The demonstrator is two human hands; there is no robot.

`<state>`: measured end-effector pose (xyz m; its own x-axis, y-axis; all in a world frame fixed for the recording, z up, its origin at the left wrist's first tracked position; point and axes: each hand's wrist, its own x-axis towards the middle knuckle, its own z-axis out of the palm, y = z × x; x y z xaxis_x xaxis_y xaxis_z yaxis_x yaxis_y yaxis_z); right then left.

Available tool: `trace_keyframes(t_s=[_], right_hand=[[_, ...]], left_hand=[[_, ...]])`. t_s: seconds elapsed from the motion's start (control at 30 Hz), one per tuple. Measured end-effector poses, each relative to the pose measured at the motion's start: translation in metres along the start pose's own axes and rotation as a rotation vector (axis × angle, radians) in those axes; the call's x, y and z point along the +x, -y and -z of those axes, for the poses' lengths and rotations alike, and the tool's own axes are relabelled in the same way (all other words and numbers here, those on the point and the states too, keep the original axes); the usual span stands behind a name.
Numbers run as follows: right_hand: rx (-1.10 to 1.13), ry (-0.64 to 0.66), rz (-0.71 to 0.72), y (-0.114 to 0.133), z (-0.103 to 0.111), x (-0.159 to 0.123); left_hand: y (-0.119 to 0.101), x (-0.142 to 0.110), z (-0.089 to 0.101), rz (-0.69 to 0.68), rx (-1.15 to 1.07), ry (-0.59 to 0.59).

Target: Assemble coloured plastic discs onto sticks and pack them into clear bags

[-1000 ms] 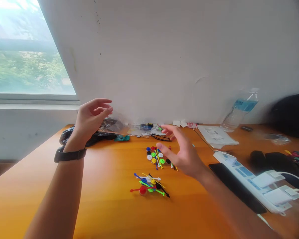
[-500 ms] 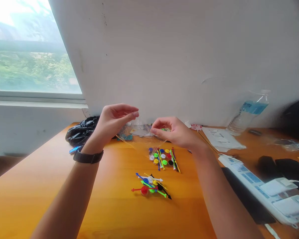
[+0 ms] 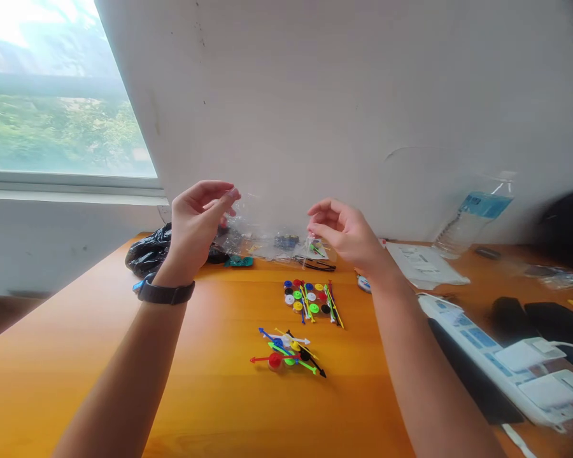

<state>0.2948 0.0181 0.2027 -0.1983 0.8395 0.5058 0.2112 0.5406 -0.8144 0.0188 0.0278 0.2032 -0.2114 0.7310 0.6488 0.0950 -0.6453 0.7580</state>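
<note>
Above the far part of the wooden table, my left hand (image 3: 200, 216) pinches a thin clear plastic bag (image 3: 241, 222), its fingers closed. My right hand (image 3: 341, 229) is at about the same height to the right, its fingertips pinched on the bag's other side. The see-through film is hard to trace between them. Below lie several loose coloured discs and thin sticks (image 3: 310, 302) in a cluster. Nearer to me sits a pile of arrow spinners (image 3: 286, 353) in red, blue, green, white, yellow and black.
A black plastic bag (image 3: 148, 251) and clear packets (image 3: 277, 245) lie along the wall. On the right are a white packet (image 3: 424, 264), a water bottle (image 3: 477, 216) and a white power strip (image 3: 487, 350) with plugged-in chargers. A window (image 3: 62, 95) is at left.
My hands have moved apart and slightly up, the left going left. The clear film that hung between them over the table has risen. The discs and spinners have stayed in place.
</note>
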Motion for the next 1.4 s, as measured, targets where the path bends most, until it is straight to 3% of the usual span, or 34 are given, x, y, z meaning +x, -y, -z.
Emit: trace_keyframes(t_s=[0.37,0.47,0.57,0.63,0.77,0.93,1.0,1.17,1.4], right_hand=[[0.297,0.078,-0.086,-0.023,-0.011,0.007],[0.350,-0.002,-0.060,-0.029,-0.013,0.010],[0.328,-0.132,-0.032,-0.030,-0.013,0.012],[0.292,-0.193,-0.021,-0.030,-0.013,0.013],[0.254,-0.192,-0.005,-0.030,-0.012,0.014],[0.257,-0.210,0.017,-0.031,-0.010,0.014],[0.246,-0.189,0.000,-0.031,-0.009,0.013],[0.254,-0.001,-0.055,-0.033,-0.007,0.011],[0.247,-0.020,-0.067,-0.030,-0.002,0.010]], left_hand=[[0.018,-0.004,-0.011,-0.006,-0.005,-0.102],[0.027,-0.004,-0.014,0.093,0.019,-0.081],[0.036,-0.005,-0.018,0.212,0.066,0.018],[0.040,-0.008,-0.019,0.198,0.120,0.072],[0.041,-0.010,-0.018,0.120,0.177,0.052],[0.039,-0.007,-0.014,0.200,0.109,0.034],[0.039,-0.006,-0.013,0.201,0.086,0.029],[0.039,-0.007,-0.013,0.137,0.094,0.020],[0.040,-0.005,-0.009,0.129,0.042,0.032]])
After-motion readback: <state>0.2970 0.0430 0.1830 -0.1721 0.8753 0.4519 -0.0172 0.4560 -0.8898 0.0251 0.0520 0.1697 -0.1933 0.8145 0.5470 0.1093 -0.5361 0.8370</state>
